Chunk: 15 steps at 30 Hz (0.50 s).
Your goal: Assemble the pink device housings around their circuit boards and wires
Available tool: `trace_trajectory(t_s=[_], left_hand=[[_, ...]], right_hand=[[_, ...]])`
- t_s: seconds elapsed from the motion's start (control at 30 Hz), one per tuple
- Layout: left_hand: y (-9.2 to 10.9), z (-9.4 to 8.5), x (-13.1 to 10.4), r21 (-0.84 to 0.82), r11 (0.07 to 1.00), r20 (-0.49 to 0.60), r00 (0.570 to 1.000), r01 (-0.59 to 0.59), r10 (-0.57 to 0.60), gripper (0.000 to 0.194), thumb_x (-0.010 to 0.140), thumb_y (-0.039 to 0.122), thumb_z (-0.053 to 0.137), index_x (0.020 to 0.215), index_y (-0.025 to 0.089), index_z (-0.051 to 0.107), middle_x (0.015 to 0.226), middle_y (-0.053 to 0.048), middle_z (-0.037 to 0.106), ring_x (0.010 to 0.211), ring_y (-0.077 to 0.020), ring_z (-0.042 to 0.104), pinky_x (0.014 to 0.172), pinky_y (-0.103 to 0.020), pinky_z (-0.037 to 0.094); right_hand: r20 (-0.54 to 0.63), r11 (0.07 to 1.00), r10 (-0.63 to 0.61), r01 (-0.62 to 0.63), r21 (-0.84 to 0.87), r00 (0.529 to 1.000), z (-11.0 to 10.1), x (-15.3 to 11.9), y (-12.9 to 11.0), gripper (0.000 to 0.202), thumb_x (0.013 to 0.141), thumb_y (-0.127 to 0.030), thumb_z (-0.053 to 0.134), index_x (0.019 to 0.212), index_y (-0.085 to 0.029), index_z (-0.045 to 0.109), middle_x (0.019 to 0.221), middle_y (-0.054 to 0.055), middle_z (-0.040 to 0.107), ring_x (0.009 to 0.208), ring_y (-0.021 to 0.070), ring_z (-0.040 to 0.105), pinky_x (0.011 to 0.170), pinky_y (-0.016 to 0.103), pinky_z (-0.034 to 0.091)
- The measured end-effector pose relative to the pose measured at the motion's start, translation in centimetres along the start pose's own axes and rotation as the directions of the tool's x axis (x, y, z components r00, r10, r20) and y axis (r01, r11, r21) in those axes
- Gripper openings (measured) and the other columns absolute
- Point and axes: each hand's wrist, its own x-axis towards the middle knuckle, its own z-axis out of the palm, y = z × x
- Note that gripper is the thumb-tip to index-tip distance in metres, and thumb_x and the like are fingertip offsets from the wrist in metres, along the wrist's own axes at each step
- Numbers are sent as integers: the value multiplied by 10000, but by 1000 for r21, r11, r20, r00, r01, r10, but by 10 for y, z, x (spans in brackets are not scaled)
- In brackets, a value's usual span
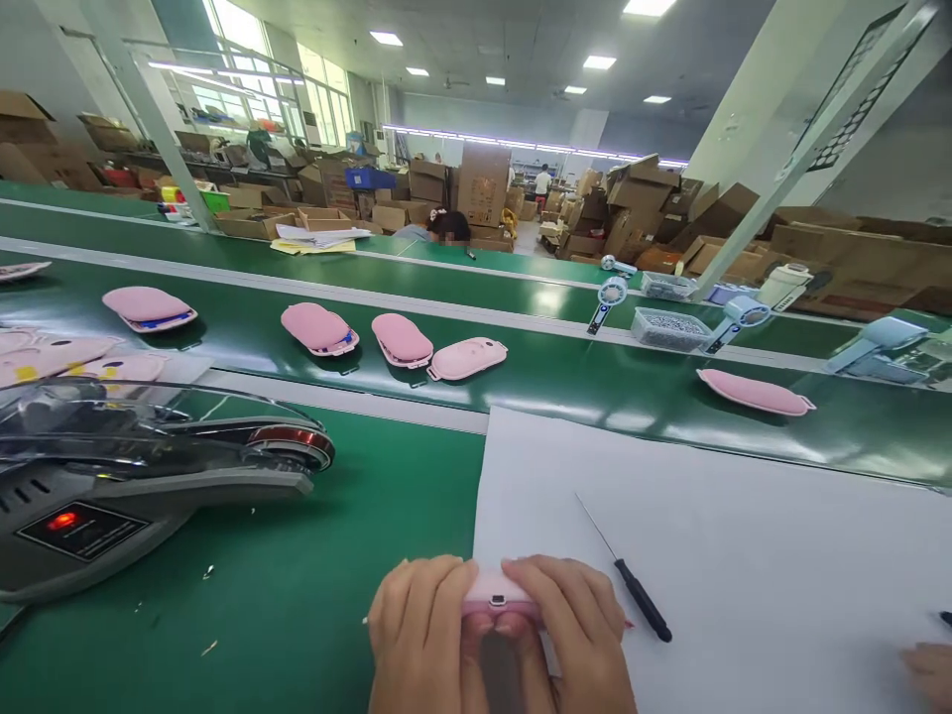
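Both hands grip one pink plastic casing (500, 587) at the front of the bench, its narrow side with a small dark port facing me. My left hand (420, 620) wraps around its left end, and my right hand (569, 620) closes over the right end. The thumbs press from below, and the fingers lie over the top. Most of the casing is hidden under the fingers. To the right of my right hand, a thin screwdriver (641, 598) with a black handle lies on the white sheet (744, 555).
A grey machine (164, 486) with a clear cover stands at left. Along the green conveyor (595, 397) lie several pink casings (319, 327), light blue handheld fans (611, 293) and a clear tub of small parts (669, 327). Another person's hand (928, 669) shows at the right edge.
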Motion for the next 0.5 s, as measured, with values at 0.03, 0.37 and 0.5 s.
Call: trace_trajectory(t_s=[0.03, 0.37, 0.5], left_hand=[[2, 0, 1, -7, 1000, -18, 1000, 22, -22, 229, 942, 216, 303, 974, 197, 529, 945, -58, 579, 898, -235, 473, 819, -393, 306], [4, -5, 5, -191, 971, 39, 990, 140, -135, 187, 935, 212, 350, 958, 234, 534, 907, -15, 583, 851, -209, 480, 760, -351, 320], [-1, -4, -11, -118, 988, 19, 995, 99, -97, 254, 956, 255, 328, 1132, 236, 510, 1108, -57, 552, 1038, -240, 462, 886, -383, 317]], right_hand=[[-22, 1000, 9, -9, 5, 1000, 2, 0, -4, 203, 946, -245, 405, 1040, -202, 581, 946, 51, 636, 872, 213, 527, 800, 348, 342], [140, 997, -76, 74, 16, 987, -9, 16, -3, 186, 910, -150, 433, 1007, -219, 576, 906, -15, 647, 829, 157, 558, 754, 296, 366], [184, 981, -185, 193, -27, 965, -20, 8, 10, 295, 922, -237, 483, 1210, -180, 513, 1137, 37, 621, 1030, 177, 555, 867, 285, 420]])
